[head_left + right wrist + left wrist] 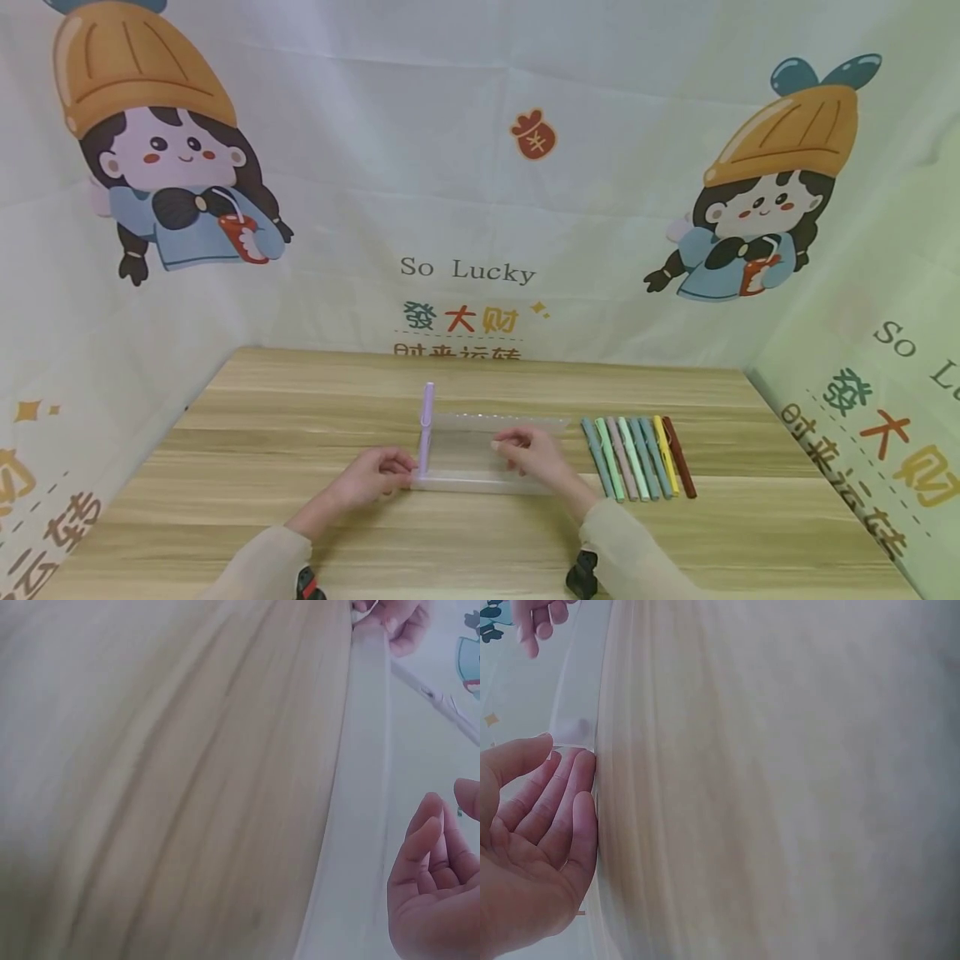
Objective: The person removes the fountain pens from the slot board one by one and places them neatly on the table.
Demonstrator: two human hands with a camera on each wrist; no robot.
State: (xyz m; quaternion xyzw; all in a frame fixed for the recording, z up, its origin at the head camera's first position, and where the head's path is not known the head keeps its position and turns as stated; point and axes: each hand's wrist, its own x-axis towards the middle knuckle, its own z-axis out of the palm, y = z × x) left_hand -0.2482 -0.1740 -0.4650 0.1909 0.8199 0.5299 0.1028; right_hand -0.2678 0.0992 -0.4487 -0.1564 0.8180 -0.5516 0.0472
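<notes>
A clear plastic pen stand (487,485) lies across the table, its see-through back panel rising behind a low front ledge. One lilac capped pen (427,425) leans upright at its left end, clip facing out. My left hand (378,475) holds the stand's left end, thumb and fingertips at the corner; the left wrist view shows that hand (544,817) with fingers nearly straight. Above the right part of the stand hovers my right hand (534,456), loosely curled. Nothing shows between the fingers of this hand (439,889) in the right wrist view.
Right of the stand several capped pens lie side by side: a pale green pen (611,458), a yellow pen (666,457), a dark red pen (680,458) and blue-grey ones among them. A printed cloth (465,208) hangs around the wooden table (465,550).
</notes>
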